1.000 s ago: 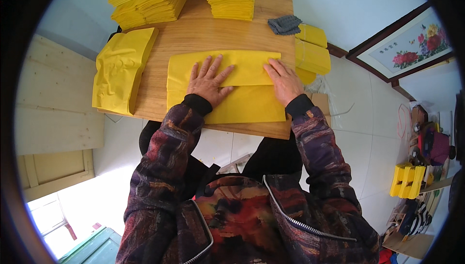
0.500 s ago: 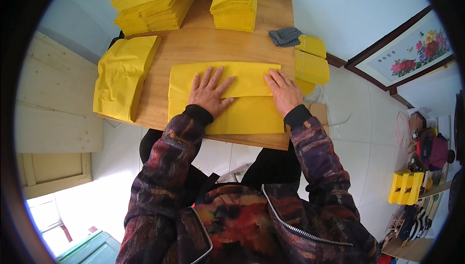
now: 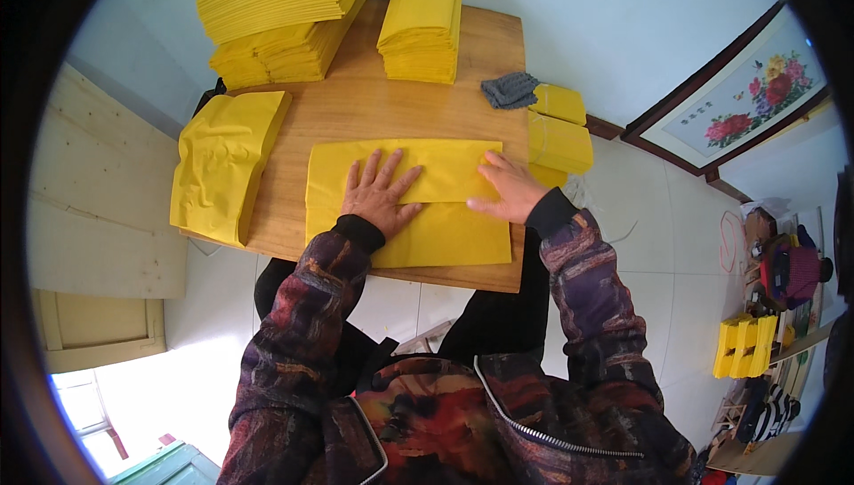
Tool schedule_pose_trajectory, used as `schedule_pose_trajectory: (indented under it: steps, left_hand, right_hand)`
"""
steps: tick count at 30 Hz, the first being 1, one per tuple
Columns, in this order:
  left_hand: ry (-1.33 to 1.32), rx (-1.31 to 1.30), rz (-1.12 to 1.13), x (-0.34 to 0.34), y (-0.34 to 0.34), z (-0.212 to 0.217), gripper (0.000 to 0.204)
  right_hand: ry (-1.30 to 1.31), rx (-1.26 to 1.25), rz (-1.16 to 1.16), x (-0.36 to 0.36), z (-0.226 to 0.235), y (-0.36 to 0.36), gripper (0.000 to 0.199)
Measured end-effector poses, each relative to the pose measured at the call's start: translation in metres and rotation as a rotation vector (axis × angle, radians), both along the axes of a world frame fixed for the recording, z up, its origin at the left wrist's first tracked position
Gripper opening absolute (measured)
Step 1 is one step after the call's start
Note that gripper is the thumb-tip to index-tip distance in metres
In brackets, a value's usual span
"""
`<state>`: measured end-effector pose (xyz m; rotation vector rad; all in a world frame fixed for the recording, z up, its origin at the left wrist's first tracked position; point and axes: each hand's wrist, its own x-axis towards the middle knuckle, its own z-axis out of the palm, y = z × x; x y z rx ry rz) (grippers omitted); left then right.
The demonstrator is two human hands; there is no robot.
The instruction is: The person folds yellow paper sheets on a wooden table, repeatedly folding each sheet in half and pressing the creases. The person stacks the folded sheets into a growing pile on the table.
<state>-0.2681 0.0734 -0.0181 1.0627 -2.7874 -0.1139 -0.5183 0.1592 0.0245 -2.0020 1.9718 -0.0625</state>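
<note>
A folded yellow sheet (image 3: 445,240), of fabric or paper, lies flat near the front edge of the wooden table. Its upper flap is folded down, and the flap's edge runs across the middle. My left hand (image 3: 381,193) presses on the left part of the flap with fingers spread. Over the right end of the flap rests my right hand (image 3: 509,187), its thumb apart from the bent fingers, holding nothing that I can see. To the left, a crumpled yellow folded piece (image 3: 227,165) lies on the table.
Tall stacks of folded yellow pieces stand at the back left (image 3: 276,5) and back middle (image 3: 422,18). A grey cloth (image 3: 510,90) lies at the table's right edge. Beyond it are yellow bundles (image 3: 560,143). A framed flower picture (image 3: 738,98) leans at the right wall.
My right hand has turned inward along the flap, its thumb now apart and pointing left. My left hand stays spread on the flap. The whole view has shifted slightly.
</note>
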Motion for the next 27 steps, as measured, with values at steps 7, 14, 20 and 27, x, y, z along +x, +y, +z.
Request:
schedule_pose_trajectory:
  steps: [7, 14, 20, 27]
  left_hand:
    - [-0.026, 0.024, 0.008, 0.0, 0.0, 0.001, 0.06]
    - [-0.02, 0.026, -0.005, 0.0, 0.0, -0.001, 0.062]
    - [-0.03, -0.004, -0.005, 0.0, 0.0, 0.003, 0.062]
    - [-0.023, -0.022, -0.01, 0.005, -0.004, -0.007, 0.063]
  right_hand:
    - [0.333, -0.168, -0.328, 0.067, -0.004, -0.028, 0.058]
    - [0.194, -0.193, -0.351, 0.081, -0.04, -0.033, 0.063]
    - [0.081, -0.264, -0.312, 0.077, -0.046, -0.027, 0.069]
    - [0.113, -0.194, -0.367, 0.034, -0.042, -0.012, 0.083]
